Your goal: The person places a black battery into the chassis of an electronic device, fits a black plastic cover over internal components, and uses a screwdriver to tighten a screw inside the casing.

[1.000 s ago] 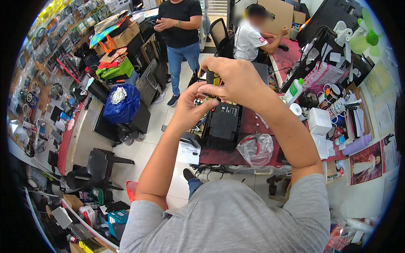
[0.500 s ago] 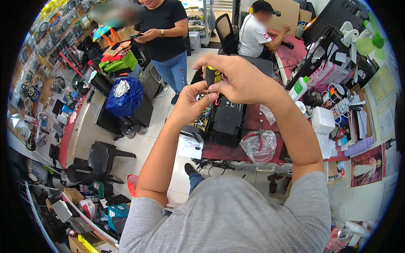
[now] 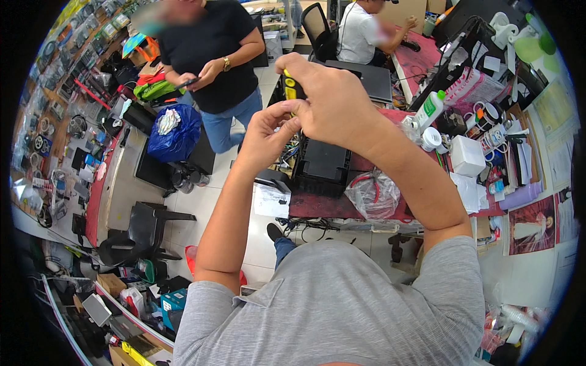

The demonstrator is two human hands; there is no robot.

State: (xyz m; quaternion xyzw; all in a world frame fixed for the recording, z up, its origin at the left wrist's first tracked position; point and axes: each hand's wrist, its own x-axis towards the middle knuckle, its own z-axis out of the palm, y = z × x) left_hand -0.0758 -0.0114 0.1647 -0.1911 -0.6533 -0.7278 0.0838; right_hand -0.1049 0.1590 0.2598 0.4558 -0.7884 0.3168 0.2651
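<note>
My right hand (image 3: 339, 110) is raised over the bench, fingers wrapped around a screwdriver (image 3: 292, 87) with a yellow and black handle. Its lower end disappears between my two hands. Close beside it, my left hand (image 3: 268, 137) is closed in a pinch at the tool's lower end, thumb and fingertips touching; what they grip is hidden. Below both hands an open black plastic case (image 3: 323, 168) with a dark block inside sits on the red-topped bench (image 3: 326, 206). A clear plastic bag (image 3: 387, 204) with red-handled pliers (image 3: 375, 190) lies to its right.
A person in a black shirt (image 3: 207, 43) stands ahead left holding a phone; another (image 3: 360, 36) sits at a far desk. A white bottle (image 3: 431, 111), jars and a white box (image 3: 468, 156) crowd the bench's right. A black chair (image 3: 143, 229) stands on the left.
Both hands have shifted slightly left with the screwdriver, whose handle shows more upright. The standing person has come nearer and moved left. My view has tilted slightly.
</note>
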